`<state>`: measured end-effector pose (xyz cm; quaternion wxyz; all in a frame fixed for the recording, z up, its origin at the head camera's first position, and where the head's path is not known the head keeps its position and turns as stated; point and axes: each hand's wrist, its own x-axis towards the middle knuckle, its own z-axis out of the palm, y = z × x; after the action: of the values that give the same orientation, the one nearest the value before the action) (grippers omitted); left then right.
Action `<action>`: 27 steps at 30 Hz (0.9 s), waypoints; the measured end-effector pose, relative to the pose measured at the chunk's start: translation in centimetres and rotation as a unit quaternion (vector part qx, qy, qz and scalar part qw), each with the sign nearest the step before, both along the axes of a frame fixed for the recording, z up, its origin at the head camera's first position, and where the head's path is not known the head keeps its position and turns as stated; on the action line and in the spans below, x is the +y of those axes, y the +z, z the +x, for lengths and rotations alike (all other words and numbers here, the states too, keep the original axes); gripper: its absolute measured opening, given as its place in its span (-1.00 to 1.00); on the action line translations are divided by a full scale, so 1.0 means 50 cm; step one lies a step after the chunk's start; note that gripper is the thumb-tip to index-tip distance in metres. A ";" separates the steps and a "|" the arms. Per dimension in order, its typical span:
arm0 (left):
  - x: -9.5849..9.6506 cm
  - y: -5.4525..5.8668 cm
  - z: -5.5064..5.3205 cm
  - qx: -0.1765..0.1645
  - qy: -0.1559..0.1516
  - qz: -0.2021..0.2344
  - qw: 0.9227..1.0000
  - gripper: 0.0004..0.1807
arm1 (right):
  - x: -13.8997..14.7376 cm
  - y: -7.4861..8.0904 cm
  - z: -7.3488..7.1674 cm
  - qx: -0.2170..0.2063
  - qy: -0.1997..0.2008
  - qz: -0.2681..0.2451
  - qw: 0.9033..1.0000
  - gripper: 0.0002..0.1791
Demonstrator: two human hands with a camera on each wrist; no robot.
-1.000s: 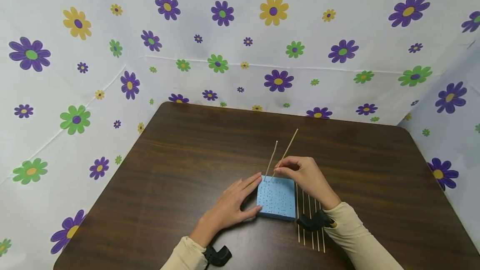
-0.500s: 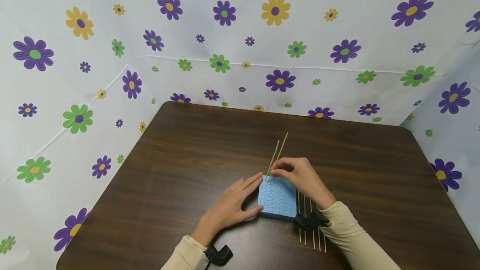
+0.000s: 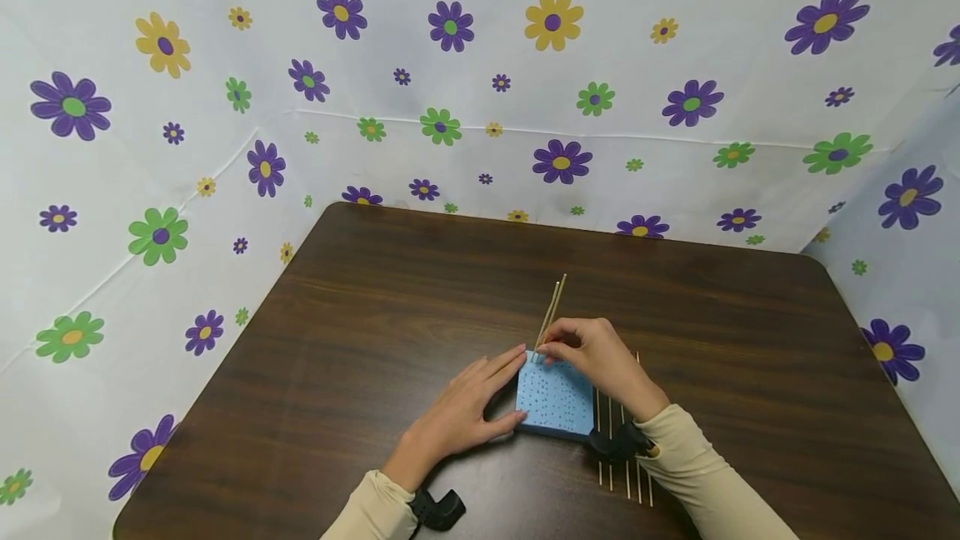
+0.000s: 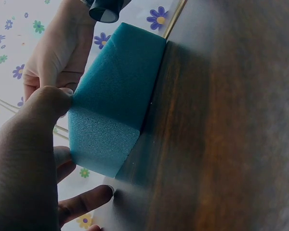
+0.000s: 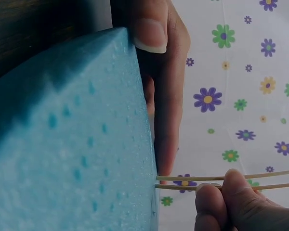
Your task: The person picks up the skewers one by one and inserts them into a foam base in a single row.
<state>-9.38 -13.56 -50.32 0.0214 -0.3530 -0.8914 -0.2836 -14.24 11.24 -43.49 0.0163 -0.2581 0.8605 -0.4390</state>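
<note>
We are facing a white flowered backdrop (image 3: pixel 480 48), and a dark wooden table (image 3: pixel 375 332) is filling much of the space below it. Two cream sleeves (image 3: pixel 720 482) are reaching in, one from seven o'clock, the other from between four and five. At the block's nine o'clock, the left hand (image 3: pixel 457 415) is lying with its grip released, fingers extended and thumb spread apart, an index fingertip touching the eleven o'clock corner and the thumb touching near eight. From two o'clock, the right hand (image 3: pixel 603 357) is pinching a stick between thumb and fingertips. The blue foam block (image 3: pixel 557 398), dotted with holes, is sitting on the table at five o'clock from the head view's middle. Near its eleven o'clock corner, the pinched stick (image 3: pixel 562 287) and a second stick (image 3: pixel 549 307) are leaning toward one o'clock, close together; whether the fingers are also touching the second, we cannot tell. Around four o'clock, several loose sticks (image 3: pixel 600 471) are lying roughly parallel, partly hidden by the right wrist.
</note>
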 end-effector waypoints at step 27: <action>-0.002 -0.002 0.002 -0.006 0.004 0.001 1.000 -0.14 | -0.003 -0.003 0.003 0.035 0.006 0.020 0.999 -0.94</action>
<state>-9.30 -13.64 -50.42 0.0180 -0.3480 -0.8925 -0.2864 -14.08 11.09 -43.64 -0.0066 -0.2778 0.8676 -0.4123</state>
